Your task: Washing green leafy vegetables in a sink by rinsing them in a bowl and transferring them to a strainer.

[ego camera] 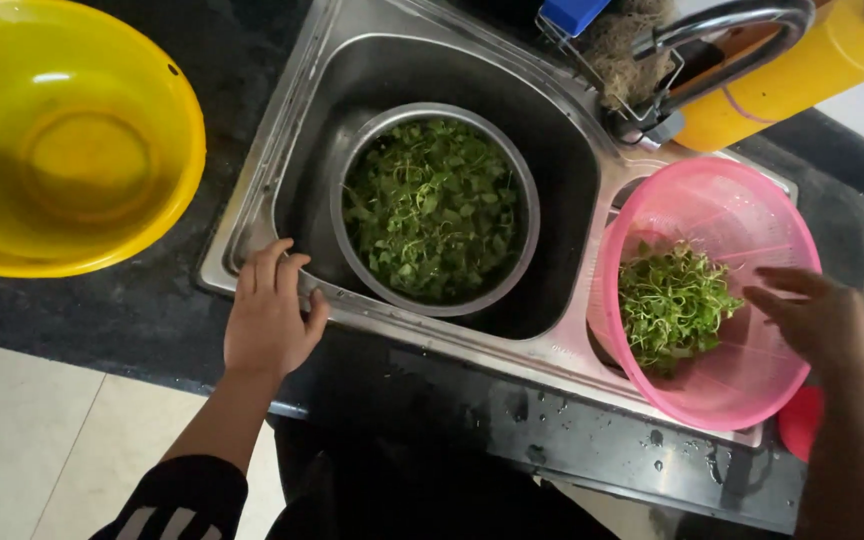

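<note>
Head view only. Left hand [270, 322] flat on front rim of steel sink [252, 190], fingers spread w/ tips curled over edge, gripping nothing. Right hand [820, 318] open, fingers loosely apart, over near-right side of pink colander [752, 210]; can't tell if touching mesh or just above. Colander sits tilted in small right basin, leafy greens [670, 305] heaped low toward front. More greens [432, 210] in water inside steel pot [527, 245], standing in main basin. Risks, as judged: colander leaning on narrow rim, so push from hand could tip it toward front, spilling greens onto wet surface [592, 440]; droplets along front strip could make rim slippery under left palm; pot filled w/ water, likely heavy, prone to slosh if lifted one-handed. Room: faucet [722, 30] arches over back-right, limits lifting there; yellow basin [72, 140] well apart on left, dark surface between it & sink open; front edge close to body, little spare room.
</note>
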